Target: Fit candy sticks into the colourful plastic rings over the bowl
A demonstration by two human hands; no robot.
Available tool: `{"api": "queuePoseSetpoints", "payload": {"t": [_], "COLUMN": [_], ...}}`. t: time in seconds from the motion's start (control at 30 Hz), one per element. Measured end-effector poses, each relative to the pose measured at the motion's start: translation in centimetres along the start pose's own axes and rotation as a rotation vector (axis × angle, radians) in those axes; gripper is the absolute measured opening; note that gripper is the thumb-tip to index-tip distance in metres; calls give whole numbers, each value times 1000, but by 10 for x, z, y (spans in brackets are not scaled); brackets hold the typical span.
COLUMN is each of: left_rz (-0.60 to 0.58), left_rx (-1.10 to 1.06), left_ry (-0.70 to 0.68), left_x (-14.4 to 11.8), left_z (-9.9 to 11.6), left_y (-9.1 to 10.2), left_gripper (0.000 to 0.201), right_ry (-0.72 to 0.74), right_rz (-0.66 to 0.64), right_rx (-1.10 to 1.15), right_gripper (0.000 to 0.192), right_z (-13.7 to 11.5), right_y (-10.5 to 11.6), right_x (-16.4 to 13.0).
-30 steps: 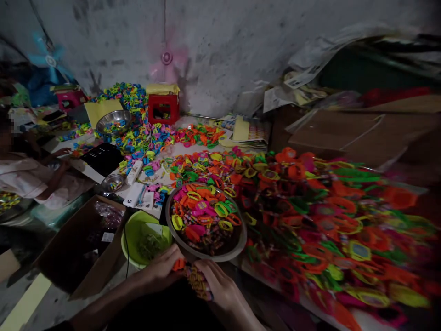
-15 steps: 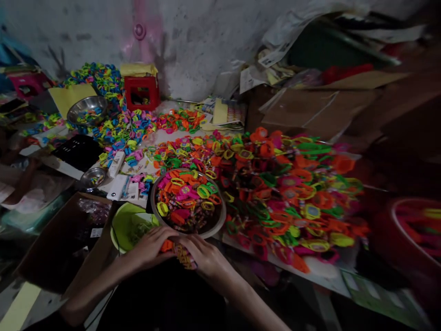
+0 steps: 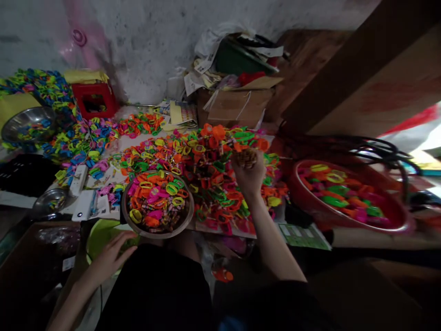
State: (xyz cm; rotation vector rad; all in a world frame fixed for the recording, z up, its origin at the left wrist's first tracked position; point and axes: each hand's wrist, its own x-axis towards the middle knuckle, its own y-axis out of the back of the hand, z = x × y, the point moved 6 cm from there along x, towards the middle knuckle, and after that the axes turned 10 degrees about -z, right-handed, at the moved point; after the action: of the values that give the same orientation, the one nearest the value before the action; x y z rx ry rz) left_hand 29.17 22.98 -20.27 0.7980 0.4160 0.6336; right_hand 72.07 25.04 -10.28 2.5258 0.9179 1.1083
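My right hand (image 3: 248, 177) is a fist raised over the big heap of bright plastic toy watches (image 3: 220, 197). Out of its top sticks a tight bundle of small brownish wrapped sticks (image 3: 246, 158); whatever else the fist encloses is hidden. My left hand (image 3: 112, 253) holds nothing, its fingers apart beside the lime-green basin (image 3: 94, 241). Between the two hands, near my lap, stands a round bowl (image 3: 189, 214) filled with toy watches and small wrapped pieces.
A red tub (image 3: 347, 225) of toy watches stands at the right. Behind the heap are a cardboard box (image 3: 237, 105) and a red stool (image 3: 94, 99). A steel bowl (image 3: 29, 124), a power strip (image 3: 78, 180) and a small metal dish (image 3: 51, 202) lie to the left.
My hands were together at the bundle in front of the bowl. The right has carried it up and right over the heap; the left has let go and opened. The view has turned right.
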Motion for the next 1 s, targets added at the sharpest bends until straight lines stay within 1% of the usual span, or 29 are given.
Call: {"api": "queuePoseSetpoints", "payload": {"t": [0.03, 0.1, 0.2, 0.33, 0.4, 0.43, 0.5, 0.6, 0.67, 0.77, 0.87, 0.93, 1.0], "left_rz": [-4, 4, 74, 230, 258, 252, 218, 182, 194, 248, 328, 357, 372], "left_rx": [-4, -4, 42, 169, 253, 302, 402, 514, 547, 533, 383, 175, -89], "left_ry": [1, 0, 0, 45, 96, 123, 178, 259, 282, 233, 165, 121, 119], "left_x": [2, 6, 16, 35, 46, 51, 60, 69, 72, 70, 64, 62, 64], "left_z": [-1, -4, -14, -35, -45, -50, -55, -59, -57, -48, -37, -31, -29], "left_y": [-3, -8, -9, -2, -1, -2, -6, -13, -15, -12, -5, -2, -3], "left_gripper": [26, 25, 25, 26, 28, 31, 40, 54, 54, 42, 34, 34, 37], "right_ry": [6, 43, 99, 36, 35, 44, 60, 59, 61, 68, 69, 42, 4], "right_rz": [-24, -123, -321, -659, -787, -825, -869, -885, -878, -852, -833, -834, -843], "right_rx": [6, -6, -48, -5, 11, 12, 3, -1, 8, 49, 115, 167, 236], "right_gripper": [40, 39, 32, 31, 34, 35, 36, 32, 31, 30, 30, 30, 30], "right_z": [3, 4, -1, 0, -2, -4, -10, -17, -20, -23, -28, -32, -39], "right_y": [0, -7, -30, -70, -85, -90, -97, -101, -102, -102, -101, -100, -99], "right_x": [-1, -17, -66, -139, -168, -179, -194, -204, -205, -205, -205, -206, -206]}}
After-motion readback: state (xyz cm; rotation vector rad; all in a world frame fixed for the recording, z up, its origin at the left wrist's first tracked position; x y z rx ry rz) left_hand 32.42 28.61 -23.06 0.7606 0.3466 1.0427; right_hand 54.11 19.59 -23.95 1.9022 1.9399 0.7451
